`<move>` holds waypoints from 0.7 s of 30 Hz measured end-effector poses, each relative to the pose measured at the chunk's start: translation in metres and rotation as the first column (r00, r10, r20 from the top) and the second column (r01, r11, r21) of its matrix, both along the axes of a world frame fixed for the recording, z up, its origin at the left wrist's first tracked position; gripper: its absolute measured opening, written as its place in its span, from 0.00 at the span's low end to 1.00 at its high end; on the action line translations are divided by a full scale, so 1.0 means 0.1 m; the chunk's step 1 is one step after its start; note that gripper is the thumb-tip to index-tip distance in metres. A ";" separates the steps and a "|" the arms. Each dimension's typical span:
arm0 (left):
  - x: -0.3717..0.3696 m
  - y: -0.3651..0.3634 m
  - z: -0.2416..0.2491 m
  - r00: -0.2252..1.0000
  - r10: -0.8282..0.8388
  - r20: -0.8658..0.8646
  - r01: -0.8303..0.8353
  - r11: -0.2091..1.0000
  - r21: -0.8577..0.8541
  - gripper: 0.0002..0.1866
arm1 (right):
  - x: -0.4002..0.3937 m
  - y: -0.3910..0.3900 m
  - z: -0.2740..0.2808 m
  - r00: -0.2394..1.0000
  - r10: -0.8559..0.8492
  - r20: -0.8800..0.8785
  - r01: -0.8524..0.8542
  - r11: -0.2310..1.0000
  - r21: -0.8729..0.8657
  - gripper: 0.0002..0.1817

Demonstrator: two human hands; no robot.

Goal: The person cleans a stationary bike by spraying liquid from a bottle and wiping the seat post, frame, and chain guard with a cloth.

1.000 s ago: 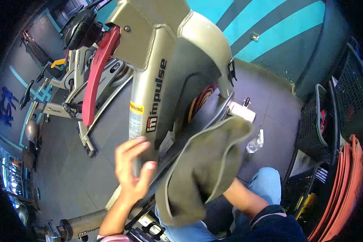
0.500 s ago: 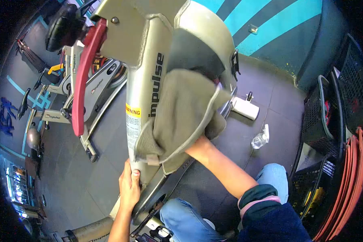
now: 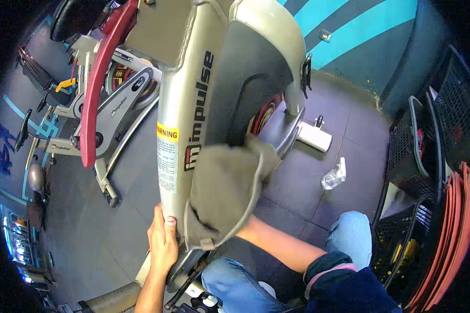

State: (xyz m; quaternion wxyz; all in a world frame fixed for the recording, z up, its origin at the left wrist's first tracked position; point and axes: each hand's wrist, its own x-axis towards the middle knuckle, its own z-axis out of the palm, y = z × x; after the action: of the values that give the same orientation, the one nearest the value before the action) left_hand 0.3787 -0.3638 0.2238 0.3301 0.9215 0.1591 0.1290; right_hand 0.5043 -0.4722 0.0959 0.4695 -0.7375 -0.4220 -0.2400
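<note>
A silver exercise bike frame (image 3: 180, 104) with "impulse" lettering and a yellow warning label (image 3: 167, 133) rises in front of me. My left hand (image 3: 163, 240) is wrapped round the lower part of its tube, thumb on the near side. A grey-brown cloth (image 3: 224, 188) lies against the frame and dark side cover, below the lettering. My right hand is under the cloth, its fingers hidden; only the wrist and forearm (image 3: 277, 242) show. The cloth is slightly blurred.
A clear spray bottle (image 3: 333, 176) stands on the tiled floor at the right, near the bike's white foot (image 3: 314, 137). Black crates (image 3: 407, 151) and orange mats (image 3: 451, 235) line the right edge. Another bike (image 3: 115, 107) stands at the left.
The cloth and my right hand have moved down along the frame, uncovering more of the lettering and side cover. My left hand still holds the tube. The view has shifted slightly.
</note>
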 end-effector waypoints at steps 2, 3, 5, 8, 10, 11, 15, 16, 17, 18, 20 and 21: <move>-0.01 0.02 0.00 1.000 -0.003 -0.018 0.003 1.000 0.002 0.28 | 0.03 0.04 -0.10 1.000 0.006 0.008 -0.006 1.000 0.005 0.41; -0.02 0.03 0.00 0.999 -0.007 -0.043 0.008 1.000 0.004 0.27 | 0.10 0.01 -0.02 1.000 0.008 0.010 -0.008 1.000 0.009 0.41; -0.02 0.01 0.00 1.000 -0.003 -0.025 0.004 1.000 0.030 0.27 | 0.37 -0.13 0.33 0.987 0.085 -0.135 -0.074 0.994 0.081 0.38; -0.02 0.01 0.01 1.000 -0.007 -0.025 0.008 1.000 0.009 0.28 | 0.83 -0.40 1.04 0.994 -0.097 -0.053 0.101 0.991 0.088 0.36; -0.01 -0.01 0.03 0.999 -0.005 -0.040 0.004 1.000 -0.026 0.28 | 1.00 -0.55 1.42 0.980 -0.195 -0.038 0.198 0.974 0.106 0.35; 0.00 0.00 0.02 1.000 -0.023 -0.011 0.023 1.000 0.000 0.28 | 1.07 -0.59 1.55 0.971 -0.237 -0.031 0.239 0.964 0.114 0.34; 0.00 0.01 0.02 0.998 -0.009 -0.056 0.009 1.000 0.014 0.27 | 0.99 -0.42 1.49 0.963 -0.268 -0.025 0.268 0.949 0.164 0.32; 0.00 0.01 0.02 0.999 -0.005 -0.053 0.006 1.000 0.018 0.27 | 0.81 -0.41 1.44 0.988 -0.021 -0.154 0.053 0.977 0.208 0.29; 0.00 -0.01 0.02 1.000 0.000 -0.027 0.001 0.998 0.059 0.26 | 0.85 -0.09 0.91 0.982 -0.174 0.074 0.158 0.970 0.186 0.28; 0.00 -0.03 0.02 1.000 0.004 -0.001 -0.004 0.995 0.099 0.26 | 0.67 0.08 0.43 0.940 -0.287 0.185 0.290 0.957 0.012 0.29; -0.01 -0.04 0.04 1.000 0.018 -0.002 -0.018 0.996 0.090 0.25 | 0.21 -0.16 0.54 0.996 0.084 0.027 -0.087 0.987 0.133 0.30; 0.00 -0.03 0.04 1.000 0.018 -0.021 -0.016 0.998 0.059 0.25 | 0.08 0.34 -0.26 0.944 0.238 -0.230 -0.203 0.965 0.165 0.29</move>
State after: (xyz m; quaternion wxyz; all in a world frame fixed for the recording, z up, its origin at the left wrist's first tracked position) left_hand 0.3792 -0.3667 0.2275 0.2999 0.9308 0.1667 0.1263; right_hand 0.5123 -0.4385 0.0695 0.5927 -0.6753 -0.4221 -0.1206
